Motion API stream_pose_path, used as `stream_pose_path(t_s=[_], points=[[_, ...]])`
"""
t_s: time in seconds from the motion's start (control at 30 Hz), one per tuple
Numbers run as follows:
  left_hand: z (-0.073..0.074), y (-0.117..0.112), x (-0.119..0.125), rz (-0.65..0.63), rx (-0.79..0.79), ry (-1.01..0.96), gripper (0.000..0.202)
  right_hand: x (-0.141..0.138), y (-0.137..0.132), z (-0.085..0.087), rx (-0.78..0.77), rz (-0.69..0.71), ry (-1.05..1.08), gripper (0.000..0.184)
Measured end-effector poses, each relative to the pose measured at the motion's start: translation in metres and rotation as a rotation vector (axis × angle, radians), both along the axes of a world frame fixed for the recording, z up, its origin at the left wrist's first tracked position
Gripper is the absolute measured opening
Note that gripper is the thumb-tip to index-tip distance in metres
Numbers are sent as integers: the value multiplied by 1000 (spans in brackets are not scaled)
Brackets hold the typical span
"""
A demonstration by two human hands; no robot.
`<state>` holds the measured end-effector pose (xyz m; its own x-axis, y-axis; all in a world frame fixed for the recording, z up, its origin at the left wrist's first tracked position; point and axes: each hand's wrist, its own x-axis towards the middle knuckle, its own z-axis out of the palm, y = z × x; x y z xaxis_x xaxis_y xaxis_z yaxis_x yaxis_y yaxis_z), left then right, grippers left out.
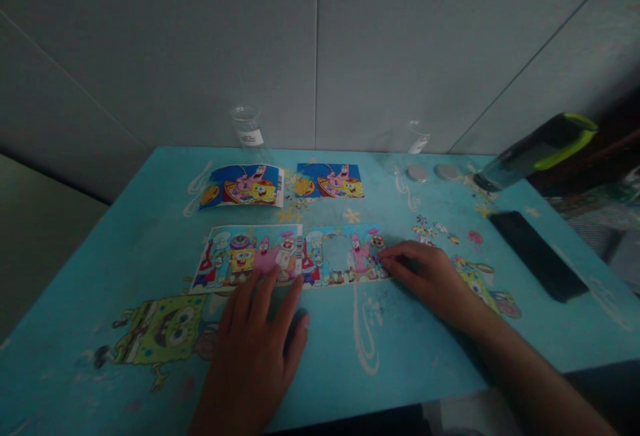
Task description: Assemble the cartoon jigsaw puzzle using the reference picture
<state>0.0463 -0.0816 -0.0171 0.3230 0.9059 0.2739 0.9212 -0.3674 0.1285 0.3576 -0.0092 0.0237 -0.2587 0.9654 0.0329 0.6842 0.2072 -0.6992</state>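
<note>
A partly assembled jigsaw puzzle (320, 279) lies flat on the table, with a gap left of its middle where the blue tabletop shows. At its right edge my right hand (425, 273) is closed in a pinch on a small puzzle piece (379, 257), mostly hidden by the fingertips. To the left lies a picture card (243, 249) showing the same cartoon figures. My left hand (257, 336) rests flat with fingers spread, its fingertips over the card's lower right part. Loose puzzle pieces (433, 229) are scattered beyond my right hand.
At the back lie a curled picture card (245, 186) and a finished-looking puzzle (330, 181). Two clear jars (250, 135) (416, 139) stand near the wall, with two round lids (417, 173) (447, 171). A bottle (530, 149) and a dark phone-like slab (537, 255) are at right.
</note>
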Motion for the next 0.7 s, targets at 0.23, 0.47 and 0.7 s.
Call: stream_pose_path(t_s=[0.23,0.47,0.7], points=[[-4,1,-4,-8,4,-13,56,46,5,14,274,-492,17,26],[-13,4,-10,-43,22,-22,57,131,11,-3,281,-675,23,37],[-18,7,-16,-74,35,-36,56,140,0,-7,121,-532,-38,37]])
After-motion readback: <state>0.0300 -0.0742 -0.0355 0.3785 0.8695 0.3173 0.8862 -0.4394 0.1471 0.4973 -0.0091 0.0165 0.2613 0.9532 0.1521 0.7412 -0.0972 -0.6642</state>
